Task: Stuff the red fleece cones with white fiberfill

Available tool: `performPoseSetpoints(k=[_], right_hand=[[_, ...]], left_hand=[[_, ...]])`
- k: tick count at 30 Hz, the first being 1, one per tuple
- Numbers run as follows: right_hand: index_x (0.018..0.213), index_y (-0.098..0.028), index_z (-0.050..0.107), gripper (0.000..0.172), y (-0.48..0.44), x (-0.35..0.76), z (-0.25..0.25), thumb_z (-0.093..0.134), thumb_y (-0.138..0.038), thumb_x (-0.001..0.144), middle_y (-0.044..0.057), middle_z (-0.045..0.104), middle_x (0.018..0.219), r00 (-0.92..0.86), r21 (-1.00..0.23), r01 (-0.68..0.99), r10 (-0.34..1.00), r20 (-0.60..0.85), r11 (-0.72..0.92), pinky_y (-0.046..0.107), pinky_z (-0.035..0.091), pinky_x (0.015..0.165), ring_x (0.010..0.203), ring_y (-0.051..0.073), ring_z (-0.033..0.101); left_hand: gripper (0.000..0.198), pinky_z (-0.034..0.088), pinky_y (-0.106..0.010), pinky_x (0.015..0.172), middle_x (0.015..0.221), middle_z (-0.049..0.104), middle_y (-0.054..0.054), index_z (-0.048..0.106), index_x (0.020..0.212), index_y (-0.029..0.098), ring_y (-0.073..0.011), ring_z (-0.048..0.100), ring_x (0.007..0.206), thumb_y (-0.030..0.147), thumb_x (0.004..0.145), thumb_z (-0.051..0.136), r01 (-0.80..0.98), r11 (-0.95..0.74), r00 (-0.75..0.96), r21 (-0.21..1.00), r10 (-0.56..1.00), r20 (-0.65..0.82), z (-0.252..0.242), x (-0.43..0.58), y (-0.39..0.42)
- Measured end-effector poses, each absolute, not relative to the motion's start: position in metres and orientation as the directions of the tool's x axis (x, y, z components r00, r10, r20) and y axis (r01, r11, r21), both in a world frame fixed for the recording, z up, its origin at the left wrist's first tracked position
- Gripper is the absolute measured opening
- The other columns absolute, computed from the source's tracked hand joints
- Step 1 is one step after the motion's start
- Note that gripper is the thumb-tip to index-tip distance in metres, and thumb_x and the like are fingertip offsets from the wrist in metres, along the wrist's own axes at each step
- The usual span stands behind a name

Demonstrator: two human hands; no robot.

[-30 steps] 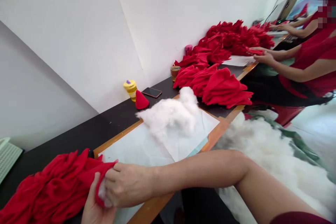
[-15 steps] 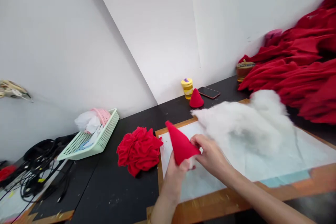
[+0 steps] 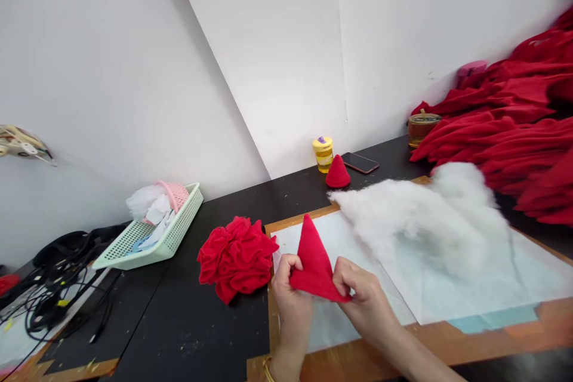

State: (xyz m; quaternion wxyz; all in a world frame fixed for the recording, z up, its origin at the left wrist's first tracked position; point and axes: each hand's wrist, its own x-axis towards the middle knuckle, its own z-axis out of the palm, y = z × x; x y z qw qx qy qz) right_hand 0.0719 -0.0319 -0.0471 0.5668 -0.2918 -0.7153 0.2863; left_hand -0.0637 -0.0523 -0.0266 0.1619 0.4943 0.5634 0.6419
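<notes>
A red felt cone (image 3: 314,261) stands point-up between my hands, low in the middle of the view. My left hand (image 3: 290,297) pinches its lower left edge. My right hand (image 3: 360,298) pinches its lower right edge. Both hands hover over a white paper sheet (image 3: 452,286) on the wooden board (image 3: 447,343). A heap of white stuffing (image 3: 416,215) lies on the sheet just to the right. A bunch of crumpled red felt pieces (image 3: 236,256) sits on the black table (image 3: 192,328) left of my hands.
A finished red cone (image 3: 337,172), a yellow jar (image 3: 323,153) and a phone (image 3: 360,162) stand by the wall. Piles of red felt (image 3: 505,125) and a glass jar (image 3: 421,126) fill the right. A green basket (image 3: 156,233) and tangled cables (image 3: 54,298) lie left.
The view swung left, away from the co-workers. My hands pulled one red cone out of the red pile, brought it over the paper and turned its tip from leaning left to upright.
</notes>
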Motion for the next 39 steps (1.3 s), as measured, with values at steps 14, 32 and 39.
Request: performPoseSetpoints(k=[14, 32, 39], right_hand=[[0.064, -0.024, 0.034, 0.018, -0.02, 0.084, -0.042, 0.045, -0.01, 0.064, -0.005, 0.042, 0.062, -0.21, -0.89, 0.05, 0.876, 0.434, 0.454, 0.022, 0.031, 0.054, 0.057, 0.012, 0.04], [0.127, -0.024, 0.05, 0.054, -0.016, 0.086, -0.047, 0.06, -0.017, 0.074, 0.005, 0.07, 0.109, -0.345, -0.982, -0.18, 0.932, 0.112, 0.051, 0.029, 0.057, 0.068, 0.079, 0.018, 0.069], [0.09, -0.024, 0.052, 0.032, -0.014, 0.07, -0.05, 0.046, -0.011, 0.061, -0.007, 0.06, 0.065, -0.267, -0.994, -0.044, 0.957, 0.111, 0.103, 0.021, 0.043, 0.044, 0.049, 0.014, 0.055]], left_hand=[[0.011, 0.042, -0.024, 0.063, 0.078, 0.057, -0.001, 0.065, 0.076, 0.021, -0.0175, 0.052, 0.073, 0.016, 0.068, 0.07, 0.239, -0.173, -0.352, 0.955, 0.901, 0.252, -0.009, -0.06, -0.063], [0.04, 0.037, -0.022, 0.038, 0.046, 0.031, 0.012, 0.033, 0.062, 0.026, -0.0092, 0.035, 0.035, 0.036, 0.078, 0.068, -0.04, -0.04, -0.425, 0.998, 0.905, 0.019, -0.03, -0.046, -0.06], [0.031, 0.051, -0.028, 0.071, 0.09, 0.066, -0.004, 0.063, 0.095, 0.023, -0.0206, 0.064, 0.08, 0.027, 0.07, 0.081, 0.252, -0.103, -0.46, 0.962, 0.862, 0.213, -0.011, -0.045, -0.078]])
